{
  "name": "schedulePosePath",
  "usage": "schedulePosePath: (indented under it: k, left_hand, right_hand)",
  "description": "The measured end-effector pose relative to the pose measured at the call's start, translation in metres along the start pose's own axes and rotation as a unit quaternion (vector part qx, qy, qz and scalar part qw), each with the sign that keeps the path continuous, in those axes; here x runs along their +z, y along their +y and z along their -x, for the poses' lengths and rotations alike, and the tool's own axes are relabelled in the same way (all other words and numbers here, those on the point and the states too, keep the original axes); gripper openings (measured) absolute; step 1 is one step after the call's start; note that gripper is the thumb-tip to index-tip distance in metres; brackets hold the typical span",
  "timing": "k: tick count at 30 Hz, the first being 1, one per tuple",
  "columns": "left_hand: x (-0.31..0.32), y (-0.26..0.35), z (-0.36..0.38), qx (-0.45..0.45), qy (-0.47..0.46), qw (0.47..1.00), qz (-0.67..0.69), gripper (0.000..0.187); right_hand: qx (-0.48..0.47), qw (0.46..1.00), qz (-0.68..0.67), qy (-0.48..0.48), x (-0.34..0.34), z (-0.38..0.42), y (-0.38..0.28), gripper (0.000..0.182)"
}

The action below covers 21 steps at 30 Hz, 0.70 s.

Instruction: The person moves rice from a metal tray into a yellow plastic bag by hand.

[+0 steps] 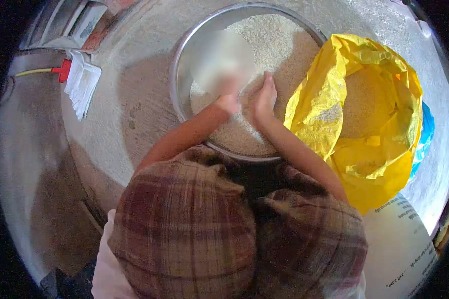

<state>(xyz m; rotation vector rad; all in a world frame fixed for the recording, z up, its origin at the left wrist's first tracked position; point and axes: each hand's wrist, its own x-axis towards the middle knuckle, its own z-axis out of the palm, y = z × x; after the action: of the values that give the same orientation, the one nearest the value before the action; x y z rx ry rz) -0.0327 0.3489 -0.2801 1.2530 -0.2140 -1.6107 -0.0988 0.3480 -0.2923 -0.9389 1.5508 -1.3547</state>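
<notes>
A wide round metal basin sits in front of my knees, and pale grain that looks like rice covers much of its bottom. My left hand is inside the basin on the left; a blurred patch hides its fingers and anything in them. To the right of it, my right hand rests on edge at the grain, fingers stretched out and slightly cupped, palm facing left. Just right of the basin stands a yellow sack, its mouth wide, with more of the grain inside.
Behind the yellow sack shows a blue bag. A white printed sheet or sack lies at lower right. On the left are a white folded object and a red piece on a yellow cord. The floor is concrete.
</notes>
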Motion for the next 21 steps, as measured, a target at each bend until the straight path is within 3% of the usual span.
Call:
schedulePosePath:
  k: [1, 2, 5, 9, 11, 17, 19, 20, 21]
  left_hand:
    - [0.005, 0.0, 0.0, -0.118, -0.086, 0.974, 0.171, 0.034]
    - [0.011, -0.001, 0.002, -0.119, -0.088, 0.975, 0.167, 0.034]
    - [0.027, 0.0, 0.007, -0.084, -0.12, 0.973, 0.178, 0.037]
    - [0.051, 0.018, 0.017, -0.008, -0.136, 0.973, 0.188, 0.035]
    - [0.079, 0.04, 0.029, 0.006, -0.137, 0.972, 0.193, 0.033]
    - [0.19, 0.055, 0.036, -0.095, -0.297, 0.947, 0.082, 0.027]
    - [0.21, 0.05, 0.029, 0.025, -0.375, 0.92, -0.114, 0.026]
    - [0.207, 0.05, 0.022, 0.128, -0.4, 0.879, -0.227, 0.028]
    - [0.202, 0.056, 0.02, 0.13, -0.399, 0.879, -0.224, 0.028]
  right_hand:
    - [0.111, 0.982, -0.144, -0.058, -0.006, -0.006, 0.0, 0.042]
    - [0.216, 0.927, -0.283, -0.113, -0.01, -0.01, 0.0, 0.041]
    - [0.24, 0.932, -0.269, -0.043, -0.014, -0.014, -0.015, 0.039]
    - [0.191, 0.947, -0.255, -0.025, -0.018, -0.023, -0.058, 0.039]
    - [0.209, 0.923, -0.32, -0.045, -0.027, -0.036, -0.083, 0.037]
    - [0.094, 0.937, -0.336, 0.019, -0.1, -0.067, -0.166, 0.034]
    - [0.061, 0.965, -0.255, 0.02, -0.134, -0.08, -0.17, 0.035]
    - [0.016, 0.981, -0.19, 0.031, -0.153, -0.081, -0.168, 0.037]
    - [-0.03, 0.991, -0.124, 0.044, -0.167, -0.078, -0.166, 0.038]
